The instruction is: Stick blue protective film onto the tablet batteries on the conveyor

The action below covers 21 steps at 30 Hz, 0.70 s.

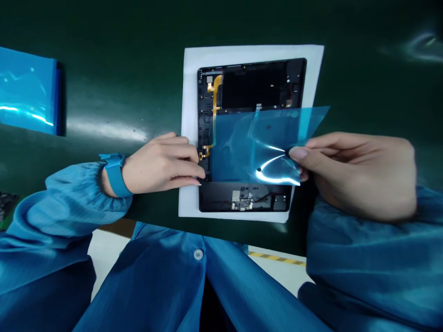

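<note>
An opened tablet housing (254, 85) shows its inside, with an orange flat cable (215, 94) along the left and a small circuit board (241, 202) near the bottom. A clear blue film (238, 138) covers its middle. My right hand (360, 168) pinches the film's right edge between thumb and fingers, and that side looks lifted and bent. My left hand (164, 163) has its fingers bent over the housing's left edge, holding it; some fingertips are hidden. Beneath the housing lies a white sheet (190, 133).
A stack of blue film sheets (29, 92) lies at the left on the dark green table (131, 74). A blue wrist strap (116, 175) circles my left wrist. The table's near edge runs just beyond my lap, and yellow-black floor tape (277, 258) shows below.
</note>
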Available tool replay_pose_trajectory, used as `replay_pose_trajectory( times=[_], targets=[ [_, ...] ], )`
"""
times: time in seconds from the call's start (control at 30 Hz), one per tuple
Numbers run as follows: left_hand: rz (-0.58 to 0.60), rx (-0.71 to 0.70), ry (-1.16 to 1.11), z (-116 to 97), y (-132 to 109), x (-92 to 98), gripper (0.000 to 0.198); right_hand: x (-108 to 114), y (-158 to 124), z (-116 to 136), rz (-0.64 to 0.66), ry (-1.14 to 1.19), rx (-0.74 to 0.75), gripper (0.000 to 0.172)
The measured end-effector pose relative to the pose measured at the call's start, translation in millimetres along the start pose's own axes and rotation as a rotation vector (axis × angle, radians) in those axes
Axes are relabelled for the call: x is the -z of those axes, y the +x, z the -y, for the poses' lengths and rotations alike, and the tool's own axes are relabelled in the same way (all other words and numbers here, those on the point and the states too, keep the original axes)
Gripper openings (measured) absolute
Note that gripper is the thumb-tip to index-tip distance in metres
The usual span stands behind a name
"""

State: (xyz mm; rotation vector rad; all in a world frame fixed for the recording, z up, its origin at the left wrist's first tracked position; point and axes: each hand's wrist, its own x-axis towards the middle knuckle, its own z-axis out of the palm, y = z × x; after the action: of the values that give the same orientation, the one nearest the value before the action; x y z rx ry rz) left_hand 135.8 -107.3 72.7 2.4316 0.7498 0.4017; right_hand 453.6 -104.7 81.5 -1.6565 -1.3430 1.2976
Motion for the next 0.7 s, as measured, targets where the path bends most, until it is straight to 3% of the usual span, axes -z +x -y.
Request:
replay_pose_trajectory(
  times=[0.7],
  targets=[
    [0.052,0.031,0.002,-0.9,3.5,3.3,0.025,-0.1,-0.9,4.4,-0.014,-0.088,0.034,0.009]
  ],
)
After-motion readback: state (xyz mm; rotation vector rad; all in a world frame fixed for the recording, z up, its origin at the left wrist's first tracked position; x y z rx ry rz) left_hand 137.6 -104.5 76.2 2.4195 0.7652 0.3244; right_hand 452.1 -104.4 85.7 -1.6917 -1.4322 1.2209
